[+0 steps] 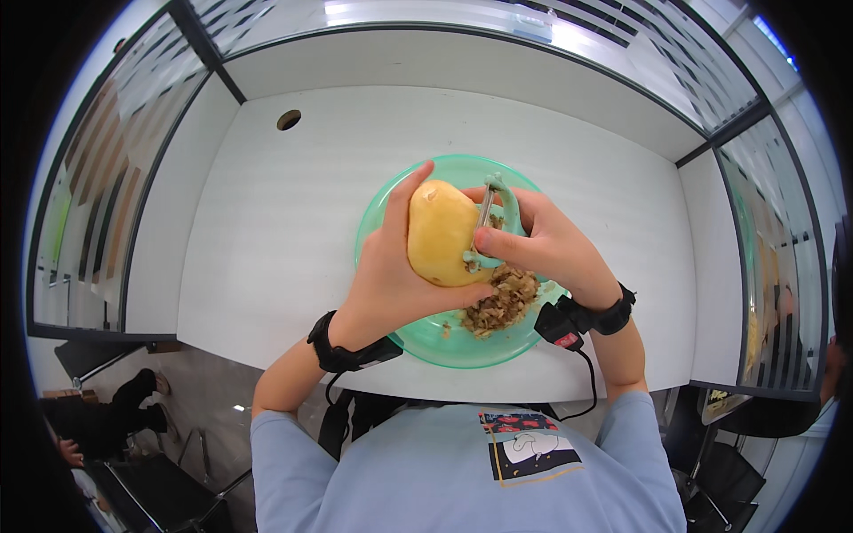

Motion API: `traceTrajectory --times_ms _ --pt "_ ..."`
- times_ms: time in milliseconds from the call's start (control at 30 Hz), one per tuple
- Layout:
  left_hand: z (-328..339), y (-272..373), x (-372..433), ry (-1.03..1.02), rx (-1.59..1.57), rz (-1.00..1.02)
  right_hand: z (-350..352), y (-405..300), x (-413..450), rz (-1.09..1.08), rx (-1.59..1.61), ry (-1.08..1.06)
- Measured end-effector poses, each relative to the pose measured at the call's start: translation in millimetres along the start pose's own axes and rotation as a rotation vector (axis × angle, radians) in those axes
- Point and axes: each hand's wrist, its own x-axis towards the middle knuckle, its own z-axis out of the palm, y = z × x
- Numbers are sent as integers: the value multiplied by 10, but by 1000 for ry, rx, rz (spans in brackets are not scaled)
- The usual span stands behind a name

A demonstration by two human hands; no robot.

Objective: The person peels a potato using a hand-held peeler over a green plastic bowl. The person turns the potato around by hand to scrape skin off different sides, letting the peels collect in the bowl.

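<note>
A large peeled yellow potato (441, 233) rests in my left hand (386, 273), with the thumb along its lower side and fingers around its left side. My right hand (543, 233) grips a light green Y-shaped peeler (512, 206), its metal blade close to the potato's right side. Whether the blade touches the potato I cannot tell. Both hands are above a translucent green plate (426, 343). On the plate, below the peeler, lies a heap of brown peelings (503, 306).
The white desk (286, 220) has low partitions on its left, back and right, topped by glass panels. A round cable hole (288, 120) is at the back left. Black wrist devices (353, 346) with cables are strapped to both wrists. Another person's legs (136, 403) show at the lower left.
</note>
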Motion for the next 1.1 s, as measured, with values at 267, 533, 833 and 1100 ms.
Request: traceTrajectory --times_ms 267,533,833,1100 --pt "-13 -67 -12 -28 -45 -10 -134 24 1 52 -40 -104" --pt "-50 -87 -3 -80 -298 -107 -339 -34 -68 35 -112 -184" --pt "-42 5 19 56 -49 -63 -94 -79 -68 51 -352 -138" --pt "4 -29 8 75 97 11 -81 75 -67 -2 -344 -45"
